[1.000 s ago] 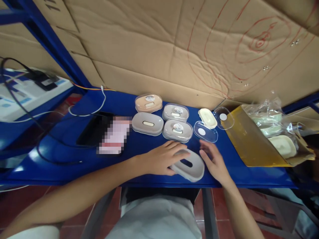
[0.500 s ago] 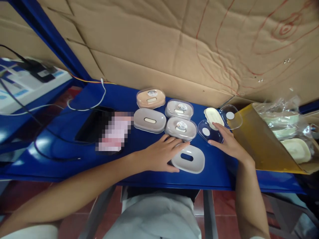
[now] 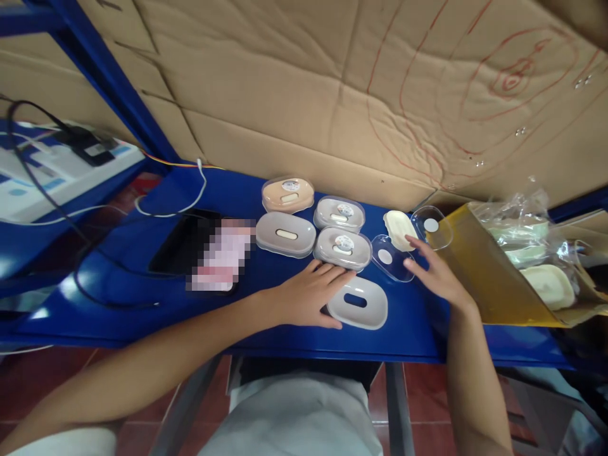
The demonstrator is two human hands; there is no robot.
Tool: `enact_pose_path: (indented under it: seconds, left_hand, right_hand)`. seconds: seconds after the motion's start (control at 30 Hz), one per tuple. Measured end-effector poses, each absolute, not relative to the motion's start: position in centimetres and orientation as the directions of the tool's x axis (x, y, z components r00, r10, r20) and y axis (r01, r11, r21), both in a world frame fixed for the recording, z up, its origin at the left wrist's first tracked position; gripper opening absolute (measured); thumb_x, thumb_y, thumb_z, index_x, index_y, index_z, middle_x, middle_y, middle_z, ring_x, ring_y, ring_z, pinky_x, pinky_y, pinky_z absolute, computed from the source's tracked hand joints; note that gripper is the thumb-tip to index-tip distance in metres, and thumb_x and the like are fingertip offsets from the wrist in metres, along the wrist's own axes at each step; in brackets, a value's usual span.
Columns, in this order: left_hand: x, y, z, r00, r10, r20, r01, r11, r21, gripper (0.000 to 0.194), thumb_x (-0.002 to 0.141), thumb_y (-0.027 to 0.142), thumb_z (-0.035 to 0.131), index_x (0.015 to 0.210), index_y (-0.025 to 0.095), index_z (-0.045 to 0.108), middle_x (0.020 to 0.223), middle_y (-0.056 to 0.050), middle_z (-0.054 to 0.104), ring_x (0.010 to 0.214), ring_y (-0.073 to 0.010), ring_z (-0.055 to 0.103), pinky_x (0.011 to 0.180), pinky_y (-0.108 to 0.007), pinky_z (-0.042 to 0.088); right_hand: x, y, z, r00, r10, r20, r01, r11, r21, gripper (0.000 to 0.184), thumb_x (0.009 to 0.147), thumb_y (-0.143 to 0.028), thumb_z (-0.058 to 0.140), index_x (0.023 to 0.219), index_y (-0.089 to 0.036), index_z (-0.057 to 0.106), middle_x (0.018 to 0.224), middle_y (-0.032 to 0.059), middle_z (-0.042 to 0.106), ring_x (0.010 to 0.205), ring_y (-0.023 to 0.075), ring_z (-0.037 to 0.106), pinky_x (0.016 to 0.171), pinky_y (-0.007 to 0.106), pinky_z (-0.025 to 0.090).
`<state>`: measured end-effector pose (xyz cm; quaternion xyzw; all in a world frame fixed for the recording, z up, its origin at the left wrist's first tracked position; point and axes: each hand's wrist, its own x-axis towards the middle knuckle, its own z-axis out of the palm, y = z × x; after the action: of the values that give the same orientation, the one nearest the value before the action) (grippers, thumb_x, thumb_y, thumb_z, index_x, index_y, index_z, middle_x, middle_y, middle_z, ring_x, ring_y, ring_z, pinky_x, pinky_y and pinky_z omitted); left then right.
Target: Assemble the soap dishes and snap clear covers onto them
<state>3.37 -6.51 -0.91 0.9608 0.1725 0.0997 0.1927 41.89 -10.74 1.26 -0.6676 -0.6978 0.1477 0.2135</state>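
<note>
My left hand [image 3: 311,296] lies flat with its fingers apart, palm down on the blue table. Its fingertips reach the front edge of a grey soap dish with a clear lid [image 3: 349,248]. Beside its thumb and index finger is a grey oval tray with a slot [image 3: 375,310], partly under the hand. My right hand [image 3: 439,278] holds nothing, its fingers spread. Its index fingertip is at the near end of a cream oval insert [image 3: 399,227]; whether they touch I cannot tell. The thumb is over the right side of a clear lid [image 3: 394,269].
Behind are a second clear lid [image 3: 439,234], an orange lidded dish [image 3: 285,195], another grey lidded dish [image 3: 327,216] and a grey dish [image 3: 273,239]. A phone [image 3: 221,256] and cables lie left. A cardboard box [image 3: 479,272] holding cream and green pieces stands right.
My right thumb has drawn nearer to the index finger, moving up over the clear lid. The view has shifted slightly. My left hand stays in place.
</note>
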Motion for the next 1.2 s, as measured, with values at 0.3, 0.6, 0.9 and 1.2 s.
enact_pose_path:
  seconds: [0.3,0.6,0.9,1.2]
  left_hand:
    - [2.9,-5.9,-1.0,0.925,0.341,0.169,0.224,-0.847,0.482,0.108,0.089,0.063,0.084,0.173,0.019,0.033,0.169,-0.022,0.05,0.156,-0.0428,0.046,0.127,-0.052,0.029]
    - [2.1,-5.4,0.2,0.919,0.36,0.162,0.214,-0.798,0.564,0.106,0.088,0.061,0.086,0.173,0.022,0.036,0.169,-0.019,0.051,0.156,-0.044,0.047,0.131,-0.056,0.029]
    - [0.7,-5.0,4.0,0.88,0.397,0.262,0.13,-0.731,0.67,0.107,0.087,0.065,0.086,0.172,0.024,0.038,0.172,-0.016,0.048,0.157,-0.0411,0.047,0.131,-0.053,0.037]
    - [2.1,-5.8,2.4,0.877,0.398,0.27,0.086,-0.683,0.725,0.11,0.089,0.074,0.081,0.175,0.025,0.033,0.175,-0.019,0.042,0.161,-0.0414,0.044,0.132,-0.057,0.038]
  right_hand:
    - [42.5,-3.3,-0.6,0.258,0.96,0.112,0.932,-0.216,-0.291,0.081,0.087,-0.078,0.07,0.142,-0.019,0.066,0.146,0.0241,0.07,0.136,0.0473,0.066,0.114,0.069,0.05]
    - [41.1,-6.7,3.3,0.306,0.884,0.354,0.912,-0.166,-0.374,0.071,0.092,-0.064,0.069,0.147,-0.021,0.057,0.142,0.0189,0.071,0.129,0.0421,0.069,0.11,0.059,0.056]
    - [35.6,-23.8,0.4,0.107,0.965,0.239,0.797,0.06,-0.601,0.065,0.098,-0.05,0.075,0.155,-0.035,0.048,0.167,0.0153,0.052,0.154,0.0416,0.052,0.124,0.068,0.047]
    - [32.1,-25.8,-1.8,-0.037,0.994,0.099,0.773,0.091,-0.627,0.082,0.095,-0.043,0.08,0.166,-0.034,0.039,0.163,0.0155,0.055,0.15,0.0392,0.058,0.121,0.063,0.053]
